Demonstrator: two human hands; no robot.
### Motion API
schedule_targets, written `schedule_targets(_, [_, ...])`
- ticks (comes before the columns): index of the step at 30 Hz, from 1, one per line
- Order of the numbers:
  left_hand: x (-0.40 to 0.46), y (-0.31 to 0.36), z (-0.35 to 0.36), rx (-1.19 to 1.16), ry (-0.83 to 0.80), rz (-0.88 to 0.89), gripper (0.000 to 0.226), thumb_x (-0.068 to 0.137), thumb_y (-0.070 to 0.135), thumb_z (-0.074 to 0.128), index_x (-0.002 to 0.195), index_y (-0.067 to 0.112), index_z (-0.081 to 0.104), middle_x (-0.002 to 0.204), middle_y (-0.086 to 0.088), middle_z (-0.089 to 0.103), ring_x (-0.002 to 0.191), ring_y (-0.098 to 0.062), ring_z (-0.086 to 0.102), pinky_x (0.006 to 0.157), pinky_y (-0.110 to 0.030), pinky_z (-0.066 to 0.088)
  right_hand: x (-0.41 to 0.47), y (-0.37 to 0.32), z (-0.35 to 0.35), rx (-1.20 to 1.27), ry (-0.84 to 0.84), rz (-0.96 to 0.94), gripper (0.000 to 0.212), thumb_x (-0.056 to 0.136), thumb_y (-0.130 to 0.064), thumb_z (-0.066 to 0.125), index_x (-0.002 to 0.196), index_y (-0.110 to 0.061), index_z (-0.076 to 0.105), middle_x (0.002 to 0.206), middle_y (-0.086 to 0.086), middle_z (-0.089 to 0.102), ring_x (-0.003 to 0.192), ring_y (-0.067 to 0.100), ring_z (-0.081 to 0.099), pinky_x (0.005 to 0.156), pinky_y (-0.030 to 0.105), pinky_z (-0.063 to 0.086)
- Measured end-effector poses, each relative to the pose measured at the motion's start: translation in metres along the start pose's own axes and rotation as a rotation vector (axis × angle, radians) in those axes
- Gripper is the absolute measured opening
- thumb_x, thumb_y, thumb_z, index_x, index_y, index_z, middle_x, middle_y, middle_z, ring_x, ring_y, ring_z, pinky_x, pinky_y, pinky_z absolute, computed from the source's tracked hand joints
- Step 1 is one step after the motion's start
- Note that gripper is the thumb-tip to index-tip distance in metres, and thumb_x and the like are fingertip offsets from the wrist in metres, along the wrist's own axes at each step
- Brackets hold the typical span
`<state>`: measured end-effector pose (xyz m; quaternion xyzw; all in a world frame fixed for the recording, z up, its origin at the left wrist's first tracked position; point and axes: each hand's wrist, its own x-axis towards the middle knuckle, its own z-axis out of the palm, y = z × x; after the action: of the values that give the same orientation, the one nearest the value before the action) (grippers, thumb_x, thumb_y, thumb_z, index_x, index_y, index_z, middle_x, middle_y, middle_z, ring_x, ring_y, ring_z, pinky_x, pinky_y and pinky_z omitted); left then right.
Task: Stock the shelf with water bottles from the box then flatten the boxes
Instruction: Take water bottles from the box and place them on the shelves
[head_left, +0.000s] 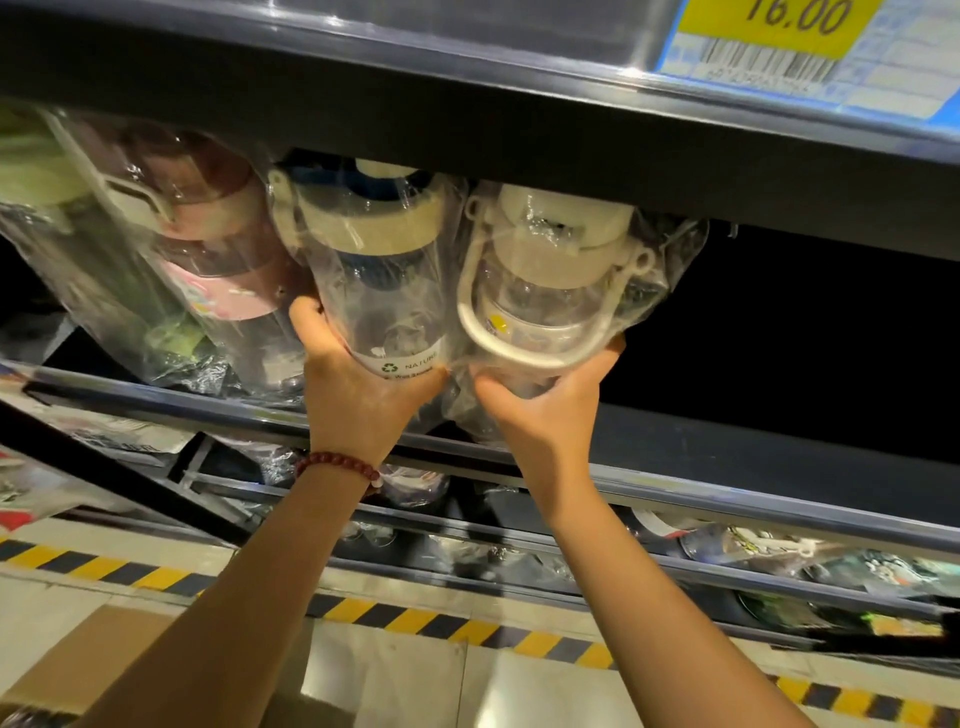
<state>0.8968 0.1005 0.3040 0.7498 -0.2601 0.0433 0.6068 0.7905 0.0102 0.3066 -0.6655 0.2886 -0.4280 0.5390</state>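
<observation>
Here, your left hand (358, 395) cups the base of a clear water bottle (384, 291), fingers curled round it, while your right hand (545, 410) grips its bagged neighbour (540, 291) at three o'clock, both at the shelf (727, 452) front edge. Empty plastic in loose film: probably light, stiff, slippery. Hold low on the body, not the white carry loop (524, 353). The box (98, 660) sits at seven o'clock.
</observation>
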Motion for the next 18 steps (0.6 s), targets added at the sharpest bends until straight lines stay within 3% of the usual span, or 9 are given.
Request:
schedule_targets(3, [-0.001,0.0,0.0,0.008,-0.003,-0.03,0.092,0.051,0.011,0.091,0.114,0.013,0.024,0.095,0.019,0.045,0.083,0.018,0.051,0.07,0.002,0.041,0.0,0.004,0.001,-0.033,0.002,0.015,0.067,0.064,-0.004,0.083,0.1,-0.034,0.036,0.104,-0.012,0.055,0.094,-0.007,0.059,0.081,0.013,0.046])
schedule_targets(7, [-0.002,0.001,-0.001,0.02,-0.027,-0.048,0.098,0.05,0.015,0.092,0.124,0.001,0.028,0.101,0.01,0.048,0.087,0.002,0.056,0.072,0.001,0.042,-0.002,0.004,0.0,-0.072,0.004,0.025,0.074,0.065,-0.007,0.085,0.109,-0.03,0.03,0.109,-0.016,0.05,0.097,-0.01,0.055,0.084,0.006,0.042])
schedule_targets(9, [-0.002,0.003,-0.003,0.025,-0.053,-0.047,0.097,0.051,0.015,0.091,0.122,-0.002,0.028,0.095,0.011,0.047,0.075,0.009,0.056,0.065,0.0,0.044,-0.003,0.002,-0.002,-0.123,-0.006,0.034,0.083,0.065,-0.013,0.086,0.119,-0.025,0.024,0.117,-0.01,0.047,0.103,-0.003,0.052,0.09,0.005,0.039])
schedule_targets(11, [-0.001,0.005,-0.007,0.055,-0.083,-0.043,0.092,0.05,0.017,0.092,0.116,0.002,0.03,0.088,0.014,0.045,0.065,0.008,0.053,0.06,-0.005,0.048,-0.003,0.0,-0.007,-0.168,-0.041,0.047,0.087,0.066,-0.018,0.086,0.124,-0.024,0.022,0.124,-0.005,0.043,0.113,0.002,0.046,0.094,0.002,0.034])
schedule_targets(14, [-0.001,0.008,-0.016,0.108,-0.145,-0.038,0.084,0.049,0.022,0.093,0.103,0.012,0.029,0.086,-0.001,0.05,0.072,-0.013,0.054,0.062,-0.024,0.056,-0.004,-0.008,-0.014,-0.233,-0.113,0.084,0.079,0.069,-0.02,0.085,0.113,-0.036,0.021,0.124,-0.006,0.038,0.116,0.005,0.04,0.09,-0.002,0.029])
schedule_targets(16, [-0.001,0.012,-0.024,0.141,-0.191,-0.067,0.078,0.051,0.024,0.091,0.099,0.013,0.031,0.088,-0.01,0.05,0.074,-0.022,0.053,0.065,-0.037,0.055,-0.007,-0.018,-0.021,-0.234,-0.138,0.099,0.07,0.071,-0.017,0.083,0.108,-0.04,0.028,0.122,-0.005,0.042,0.115,0.007,0.043,0.096,0.009,0.036])
schedule_targets(18, [-0.001,0.015,-0.036,0.161,-0.254,-0.114,0.076,0.052,0.028,0.089,0.106,0.011,0.038,0.101,-0.01,0.054,0.089,-0.025,0.057,0.076,-0.041,0.055,-0.013,-0.033,-0.029,-0.252,-0.144,0.135,0.062,0.073,-0.018,0.081,0.117,-0.03,0.038,0.124,-0.003,0.048,0.116,0.009,0.047,0.101,0.024,0.042])
